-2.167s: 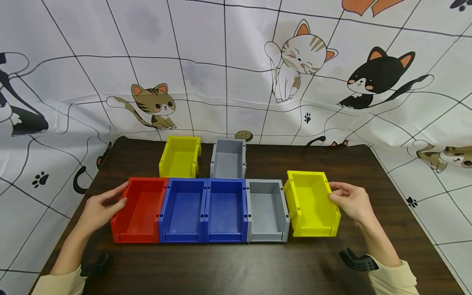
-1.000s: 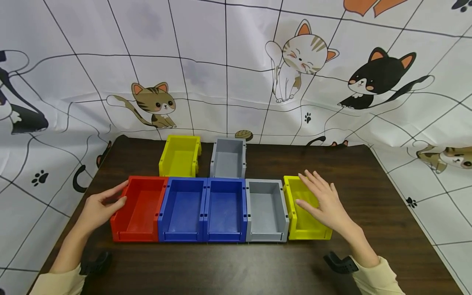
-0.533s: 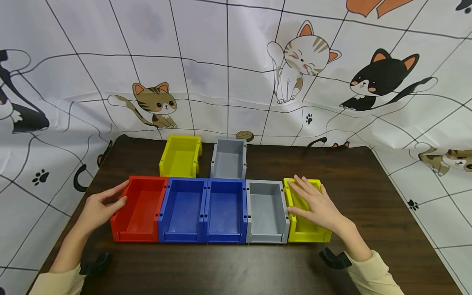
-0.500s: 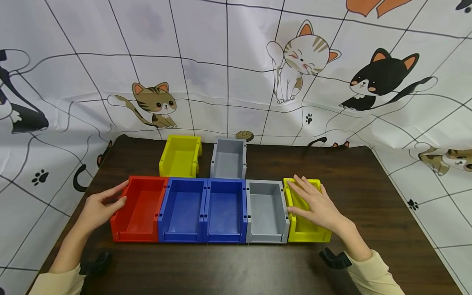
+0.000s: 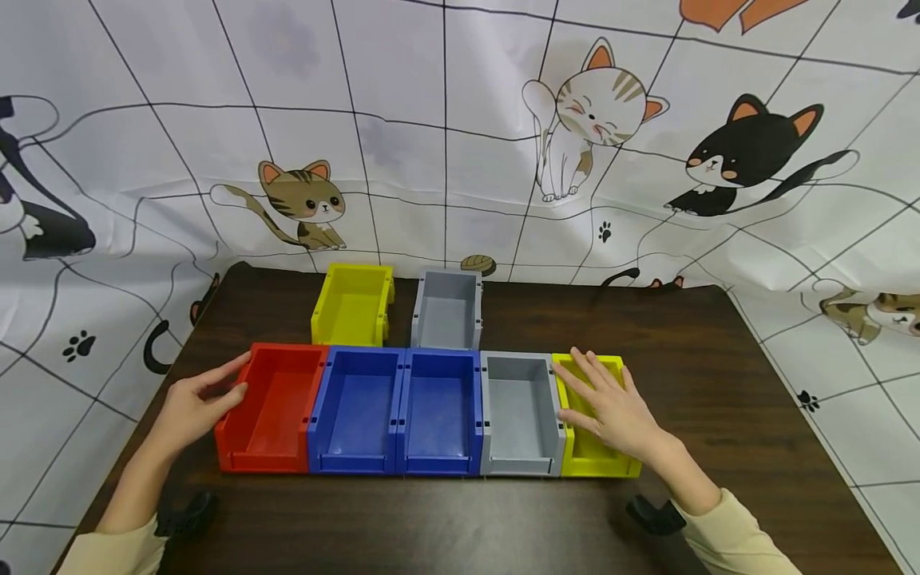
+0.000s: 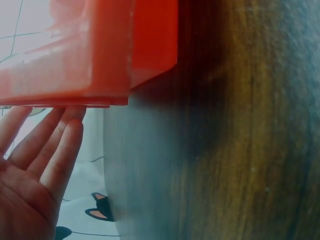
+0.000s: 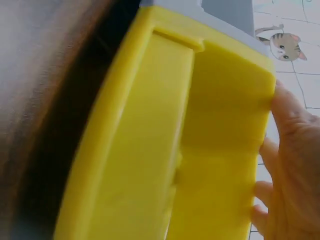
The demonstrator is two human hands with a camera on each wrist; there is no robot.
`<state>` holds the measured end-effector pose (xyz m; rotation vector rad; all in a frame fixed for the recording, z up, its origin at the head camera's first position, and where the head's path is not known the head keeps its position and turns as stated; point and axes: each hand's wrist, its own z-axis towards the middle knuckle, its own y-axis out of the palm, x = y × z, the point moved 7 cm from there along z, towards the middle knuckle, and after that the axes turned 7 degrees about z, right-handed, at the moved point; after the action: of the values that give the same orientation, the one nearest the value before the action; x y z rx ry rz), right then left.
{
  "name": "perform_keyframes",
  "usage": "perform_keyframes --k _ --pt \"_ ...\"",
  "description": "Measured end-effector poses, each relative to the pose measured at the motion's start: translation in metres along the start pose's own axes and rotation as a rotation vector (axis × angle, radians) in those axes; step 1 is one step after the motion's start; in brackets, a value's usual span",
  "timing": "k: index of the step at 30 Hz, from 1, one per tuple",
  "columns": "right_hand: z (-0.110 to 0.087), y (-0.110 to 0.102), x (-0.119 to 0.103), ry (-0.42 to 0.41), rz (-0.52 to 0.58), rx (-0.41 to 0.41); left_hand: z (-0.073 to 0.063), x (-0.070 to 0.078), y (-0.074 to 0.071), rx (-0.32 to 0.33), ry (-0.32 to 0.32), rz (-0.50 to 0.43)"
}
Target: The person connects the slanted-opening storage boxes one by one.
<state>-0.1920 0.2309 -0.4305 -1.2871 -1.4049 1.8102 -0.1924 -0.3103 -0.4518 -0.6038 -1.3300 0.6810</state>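
Observation:
A row of plastic bins stands on the table: a red bin (image 5: 276, 411), two blue bins (image 5: 359, 407), a grey bin (image 5: 521, 411) and a yellow bin (image 5: 600, 457) at the right end. My left hand (image 5: 194, 411) is at the red bin's outer left side, its fingertips touching that wall in the left wrist view. Over the yellow bin lies my right hand (image 5: 614, 407), fingers spread, fingertips at the rim beside the grey bin. The yellow bin's left wall sits against the grey bin, and its front edge is slightly nearer to me. Part of its inside is hidden by the hand.
Behind the row stand another yellow bin (image 5: 352, 307) and another grey bin (image 5: 447, 311). All rest on a dark wooden table (image 5: 431, 527). A white curtain (image 5: 402, 144) with printed cats hangs at the back and sides.
My right hand has let go of the yellow bin's right wall and moved left over its top. The bin has shifted left against the grey one. My left hand stays at the red bin.

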Motion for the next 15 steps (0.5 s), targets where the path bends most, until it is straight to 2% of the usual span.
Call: perform_keyframes --k 4,8,12,15 --pt "0.003 -0.007 -0.003 -0.027 0.029 0.002 0.001 0.004 -0.002 -0.009 0.024 -0.014" --pt "0.009 -0.020 -0.006 -0.065 0.059 0.071 0.001 0.005 -0.002 -0.017 0.026 -0.014" --pt "0.020 -0.035 -0.003 -0.038 0.168 0.144 0.001 0.006 -0.001 -0.018 0.038 -0.017" --pt "0.029 -0.046 0.000 -0.003 0.265 0.173 0.002 0.001 0.000 -0.016 0.043 -0.010"
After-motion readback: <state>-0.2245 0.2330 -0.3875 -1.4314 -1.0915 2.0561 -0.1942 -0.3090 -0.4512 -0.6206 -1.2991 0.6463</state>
